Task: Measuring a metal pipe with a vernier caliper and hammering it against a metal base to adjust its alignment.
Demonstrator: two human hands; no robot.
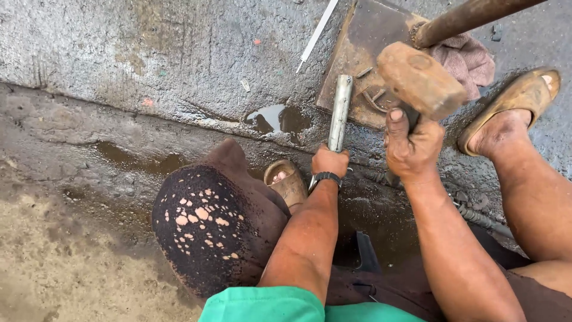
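Observation:
My left hand (329,161), with a black watch on the wrist, grips the lower end of a grey steel bar (341,110) that stands upright on the wet ground. My right hand (411,146) is closed around the handle of a rusty brown hammer (420,79), whose blocky head is raised to the right of the bar's top. The bar's tip reaches the edge of a dark metal plate (357,53) lying on the concrete.
A rusty pipe (471,15) and a pinkish rag (468,59) lie across the plate. My sandalled feet (518,104) (288,182) rest on wet concrete beside a puddle (277,118). A thin white strip (317,31) lies farther off. My knee in worn dark cloth (208,226) is low left.

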